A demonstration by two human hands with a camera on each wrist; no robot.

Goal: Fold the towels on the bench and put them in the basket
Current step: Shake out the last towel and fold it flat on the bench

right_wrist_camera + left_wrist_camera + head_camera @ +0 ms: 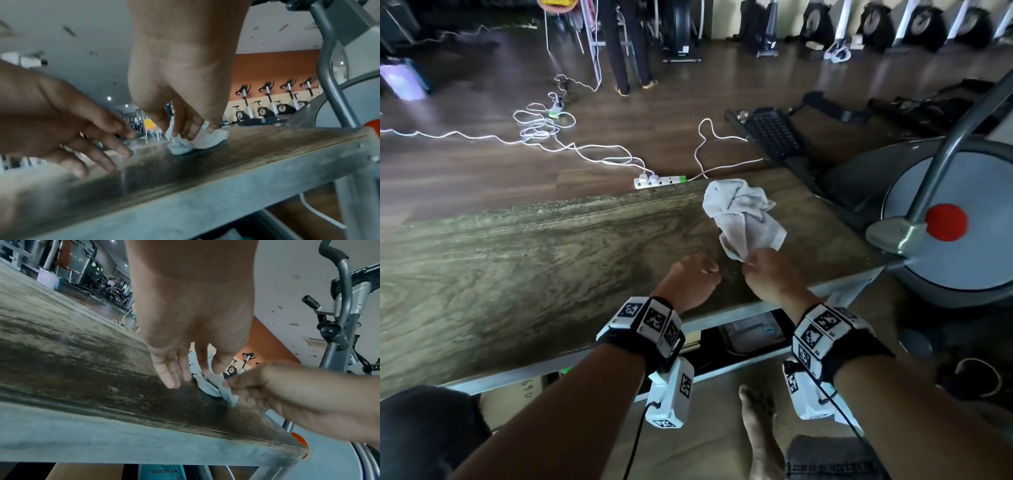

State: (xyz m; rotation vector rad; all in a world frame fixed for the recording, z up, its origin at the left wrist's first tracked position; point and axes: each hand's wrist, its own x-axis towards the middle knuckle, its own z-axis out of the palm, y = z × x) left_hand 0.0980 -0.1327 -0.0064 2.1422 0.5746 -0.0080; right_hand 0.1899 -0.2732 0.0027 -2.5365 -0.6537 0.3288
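White towel (742, 216) crumpled on tabletop (544, 260) near right end, long axis running from near edge toward far edge. Right hand (770, 277) pinches near corner, grip clamped on cloth. Left hand (693, 279) just beside, fingers (168, 374) relaxed, empty.

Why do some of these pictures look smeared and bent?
Head view: wide lens curves the bench edge; the towel is sharp. Right wrist view: left hand is motion-blurred, the bench's near edge soft. Left wrist view: glare whitens the wall beyond the right hand.
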